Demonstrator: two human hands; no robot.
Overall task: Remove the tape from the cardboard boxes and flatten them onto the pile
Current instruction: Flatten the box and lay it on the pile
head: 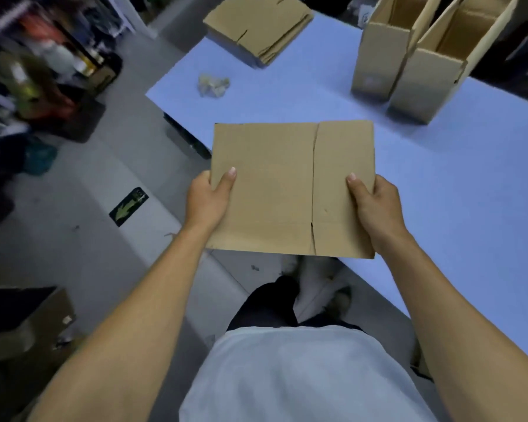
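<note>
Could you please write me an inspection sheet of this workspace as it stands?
Surface: pale blue table, mostly bare.
Job's things: flattened brown cardboard box held above the table edge; pile of flattened cardboard at the far corner; two upright open cardboard boxes far right.
Clutter: crumpled wad of clear tape.
Grippers: left hand and right hand grip the box's sides.
Cables: nothing seen.
Surroundings: grey floor, blurred shelves left.

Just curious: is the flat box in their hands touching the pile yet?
Apart. The head view shows the flat box in both hands, with bare table between it and the pile.
</note>
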